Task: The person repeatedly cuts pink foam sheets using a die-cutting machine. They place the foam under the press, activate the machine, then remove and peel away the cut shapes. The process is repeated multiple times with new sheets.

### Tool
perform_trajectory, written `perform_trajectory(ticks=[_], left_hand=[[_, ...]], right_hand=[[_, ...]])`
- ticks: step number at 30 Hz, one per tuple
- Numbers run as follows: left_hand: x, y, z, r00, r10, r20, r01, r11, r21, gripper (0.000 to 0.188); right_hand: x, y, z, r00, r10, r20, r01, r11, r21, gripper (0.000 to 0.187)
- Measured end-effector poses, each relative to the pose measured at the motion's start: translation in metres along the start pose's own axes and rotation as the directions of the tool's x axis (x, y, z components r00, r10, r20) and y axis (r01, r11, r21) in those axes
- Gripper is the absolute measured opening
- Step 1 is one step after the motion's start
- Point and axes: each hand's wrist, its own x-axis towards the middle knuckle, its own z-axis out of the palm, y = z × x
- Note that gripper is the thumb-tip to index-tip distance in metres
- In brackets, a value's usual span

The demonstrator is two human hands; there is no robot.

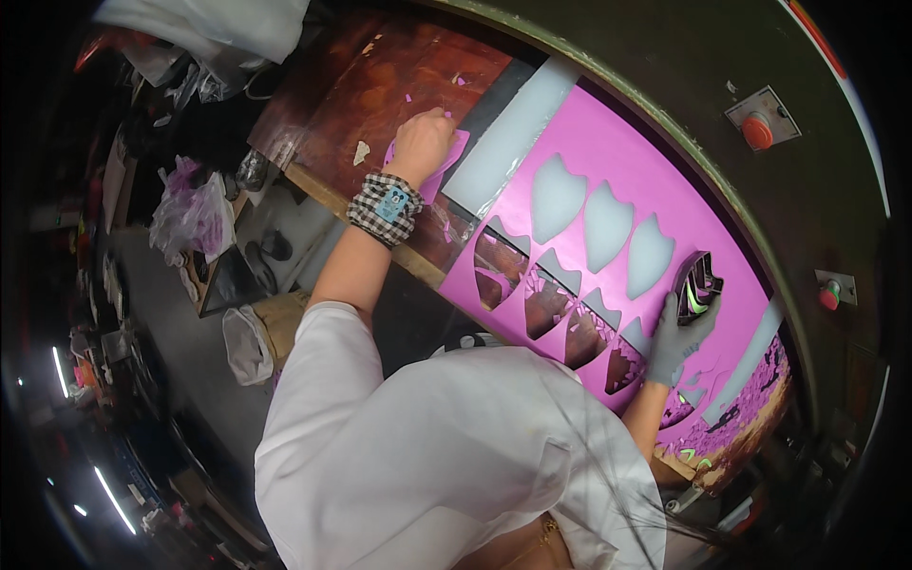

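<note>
My bare left hand (423,144), with a checked scrunchie round its wrist, is at the far left on the wooden table. Its fingers are curled onto a pink cut piece (456,152), and the fingertips are partly hidden. At the right, my right hand (686,332) wears a grey glove and is closed round a black cutting die (698,285) with bright green inside. The die stands over a pink sheet (608,133). Shield-shaped holes run through the sheet in two rows; the pale board shows through the far row, the table and pink scraps through the near one.
A dark green machine beam (684,57) runs behind the sheet, with red buttons (757,131) on it. Pink scraps (731,427) pile up at the right end. A plastic bag (195,214) and a pale sack (249,344) stand at the left. Small offcuts (361,153) lie on the wood.
</note>
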Motion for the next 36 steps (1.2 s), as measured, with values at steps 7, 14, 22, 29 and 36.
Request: perform_trajectory(ticks=[7,14,22,29,36], left_hand=[[0.007,-0.017,0.001,0.973,0.084,0.217,-0.1,0.993,0.064,0.019],[-0.011,-0.012,-0.006,0.918,0.153,0.367,-0.183,0.982,0.048,0.024],[-0.068,-0.03,-0.029,0.99,-0.125,-0.066,0.078,0.874,-0.48,0.016],[-0.122,0.055,-0.024,0.977,-0.065,-0.206,0.006,0.961,-0.276,0.043],[-0.17,0.109,-0.009,0.979,-0.168,0.119,0.204,0.879,-0.432,0.044]], right_hand=[[-0.004,0.004,0.003,0.998,-0.068,-0.015,0.067,0.997,-0.046,0.081],[-0.007,0.009,0.011,0.997,-0.071,-0.032,0.07,0.997,-0.022,0.082],[0.0,0.02,-0.007,0.987,0.158,-0.035,-0.133,0.917,0.376,0.089],[0.003,0.012,-0.012,0.995,0.094,0.035,-0.098,0.856,0.508,0.085],[-0.007,0.026,0.004,0.976,-0.199,-0.09,0.182,0.969,-0.169,0.092]])
